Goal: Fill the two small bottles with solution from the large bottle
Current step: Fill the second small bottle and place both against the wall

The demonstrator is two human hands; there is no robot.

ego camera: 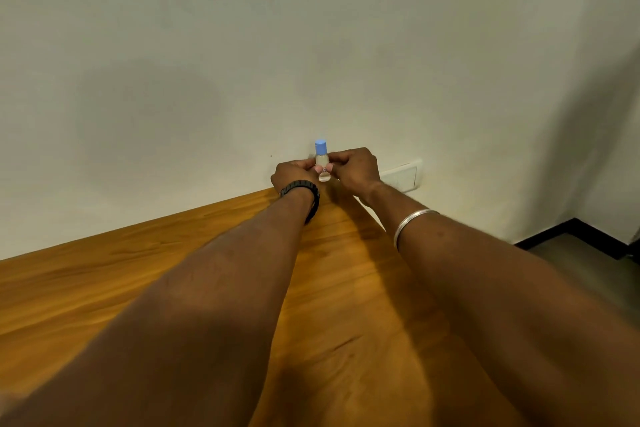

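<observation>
A small clear bottle (322,163) with a blue cap is held upright above the far edge of the wooden table (138,270), close to the wall. My left hand (296,175) pinches it from the left and my right hand (353,168) pinches it from the right. Both arms are stretched far forward. Clear liquid seems to sit inside the bottle. No second small bottle and no large bottle is in view.
A pale wall rises straight behind the table. A white wall switch plate (403,175) sits just right of my right hand. The table's right edge drops to a dark floor (588,263) with a black skirting.
</observation>
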